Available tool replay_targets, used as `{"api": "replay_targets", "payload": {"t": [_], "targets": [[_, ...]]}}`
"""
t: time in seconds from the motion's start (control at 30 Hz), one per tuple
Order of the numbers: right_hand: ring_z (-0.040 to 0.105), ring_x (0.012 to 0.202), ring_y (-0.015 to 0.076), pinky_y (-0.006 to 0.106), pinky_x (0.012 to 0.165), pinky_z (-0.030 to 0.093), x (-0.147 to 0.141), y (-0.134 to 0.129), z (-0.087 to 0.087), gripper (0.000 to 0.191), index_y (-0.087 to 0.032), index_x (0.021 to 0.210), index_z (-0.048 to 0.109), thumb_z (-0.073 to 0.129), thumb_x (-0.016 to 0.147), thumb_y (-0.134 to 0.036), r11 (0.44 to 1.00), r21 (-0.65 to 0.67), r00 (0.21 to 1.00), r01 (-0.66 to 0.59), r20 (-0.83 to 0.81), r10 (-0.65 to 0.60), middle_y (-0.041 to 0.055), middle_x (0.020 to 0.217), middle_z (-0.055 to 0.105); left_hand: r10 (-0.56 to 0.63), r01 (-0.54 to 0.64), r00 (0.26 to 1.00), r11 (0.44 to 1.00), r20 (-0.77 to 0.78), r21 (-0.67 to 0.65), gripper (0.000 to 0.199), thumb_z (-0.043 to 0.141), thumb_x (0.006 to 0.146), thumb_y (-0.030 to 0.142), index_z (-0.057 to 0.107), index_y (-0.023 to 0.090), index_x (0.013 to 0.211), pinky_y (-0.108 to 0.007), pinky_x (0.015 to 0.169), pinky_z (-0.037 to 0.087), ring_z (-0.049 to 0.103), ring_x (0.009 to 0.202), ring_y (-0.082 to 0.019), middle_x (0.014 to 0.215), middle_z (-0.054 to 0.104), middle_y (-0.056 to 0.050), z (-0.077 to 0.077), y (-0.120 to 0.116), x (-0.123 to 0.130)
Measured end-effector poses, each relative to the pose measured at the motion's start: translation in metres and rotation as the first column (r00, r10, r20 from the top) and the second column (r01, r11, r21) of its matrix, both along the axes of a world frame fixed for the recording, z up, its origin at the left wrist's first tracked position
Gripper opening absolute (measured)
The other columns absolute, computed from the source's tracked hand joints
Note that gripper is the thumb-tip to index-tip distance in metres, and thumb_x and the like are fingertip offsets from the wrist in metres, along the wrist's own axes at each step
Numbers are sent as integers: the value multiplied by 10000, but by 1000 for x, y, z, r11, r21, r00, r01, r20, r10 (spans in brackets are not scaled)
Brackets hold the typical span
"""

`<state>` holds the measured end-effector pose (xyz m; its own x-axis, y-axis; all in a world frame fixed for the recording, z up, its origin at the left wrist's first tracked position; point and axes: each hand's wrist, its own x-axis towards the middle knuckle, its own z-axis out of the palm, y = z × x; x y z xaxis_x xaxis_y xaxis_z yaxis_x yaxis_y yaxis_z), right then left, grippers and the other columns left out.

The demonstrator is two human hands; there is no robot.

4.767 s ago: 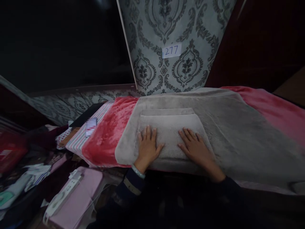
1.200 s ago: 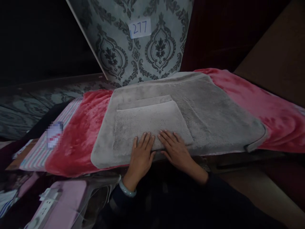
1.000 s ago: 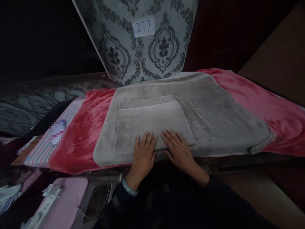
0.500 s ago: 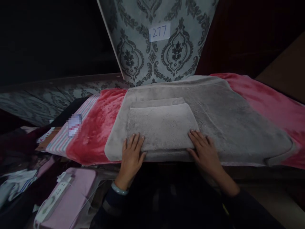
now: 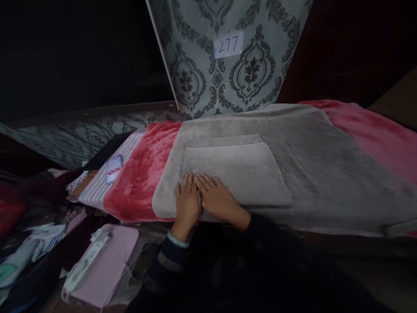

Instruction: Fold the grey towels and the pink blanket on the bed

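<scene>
A folded grey plush cloth [image 5: 241, 174] lies flat on a larger grey plush blanket [image 5: 302, 143]. My left hand [image 5: 189, 204] rests palm down on the folded cloth's front left corner, fingers stretched out and a bracelet at the wrist. Right beside it, my right hand [image 5: 216, 198] lies flat on the same cloth, its fingers pointing left and touching the left hand. Neither hand grips anything. Beneath the grey blanket a red plush blanket [image 5: 140, 174] shows at the left and right.
Left of the blankets are a striped cloth [image 5: 97, 188] and a pixelated item [image 5: 114, 169]. A white power strip [image 5: 85, 263] lies on a pink stool [image 5: 114, 265] at lower left, with a cable. Behind stands patterned wall [image 5: 224, 82] beside a large dark screen [image 5: 81, 56].
My right hand has slid left across the folded cloth, from its right side to beside my left hand. The view has shifted slightly, and my left hand stays near the left corner.
</scene>
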<state>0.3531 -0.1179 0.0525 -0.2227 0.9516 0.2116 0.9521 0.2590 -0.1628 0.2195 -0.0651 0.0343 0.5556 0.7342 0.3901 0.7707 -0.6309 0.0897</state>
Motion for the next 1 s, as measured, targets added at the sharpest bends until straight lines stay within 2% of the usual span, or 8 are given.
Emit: {"api": "replay_targets", "payload": {"t": [0.13,0.37,0.5,0.57,0.67,0.77,0.87,1.0], "targets": [[247,1535,269,472,1251,227,20,-9,-12,641,-62,1574,368,345,1037,-411,998,-24,998,54,32,-53,147,1638,307,-5,6,999,1000,-38,12,517,348,983,192,516,115,1465,-563,1134,414,410,1476,-297,1582,441,-160,-4,-1,-2],[266,1527,298,535,1214,285,121,-66,-39,732,-126,1599,338,300,1027,-582,959,34,956,282,78,-283,158,1644,298,-22,22,1000,1000,8,-12,518,343,986,210,506,125,1471,-565,1155,389,386,1489,-301,1600,417,-162,-7,0,-6],[323,1499,333,607,1177,308,176,-85,-29,730,-157,1599,349,272,1021,-596,911,7,905,413,107,-412,173,1615,363,-100,90,994,976,-39,-197,522,409,988,281,484,145,1487,-573,1159,381,397,1484,-306,1602,413,-171,12,14,-18],[317,1501,340,613,1173,310,185,-74,-9,713,-171,1595,358,284,1021,-587,903,6,895,430,125,-427,167,1617,364,-169,140,983,948,-78,-286,540,428,991,315,453,170,1511,-584,1179,351,391,1489,-297,1604,416,-154,34,28,-13],[263,1526,316,550,1201,291,169,-32,23,679,-163,1593,358,326,1030,-541,937,32,929,349,124,-350,152,1643,316,-224,185,969,935,-101,-304,548,397,1007,312,411,178,1537,-556,1226,286,317,1528,-268,1630,379,-135,70,53,18],[266,1526,300,526,1214,268,139,19,39,639,-149,1598,344,358,1037,-456,967,22,962,252,101,-253,153,1647,301,-207,172,971,951,-119,-255,558,397,1008,311,395,154,1544,-547,1239,266,283,1542,-272,1644,343,-152,86,74,65],[262,1528,298,538,1219,241,125,52,30,612,-131,1598,339,376,1039,-379,970,-15,965,244,99,-242,153,1649,287,-147,104,972,969,-183,-226,583,380,1015,334,372,116,1556,-572,1244,235,263,1548,-290,1651,313,-175,72,88,95],[234,1539,277,495,1238,212,147,59,5,633,-130,1588,363,385,1043,-452,959,-21,956,284,76,-282,131,1650,293,-120,77,963,981,-240,-178,617,344,1025,393,340,119,1577,-566,1263,168,237,1558,-283,1666,275,-160,38,99,98]]}}
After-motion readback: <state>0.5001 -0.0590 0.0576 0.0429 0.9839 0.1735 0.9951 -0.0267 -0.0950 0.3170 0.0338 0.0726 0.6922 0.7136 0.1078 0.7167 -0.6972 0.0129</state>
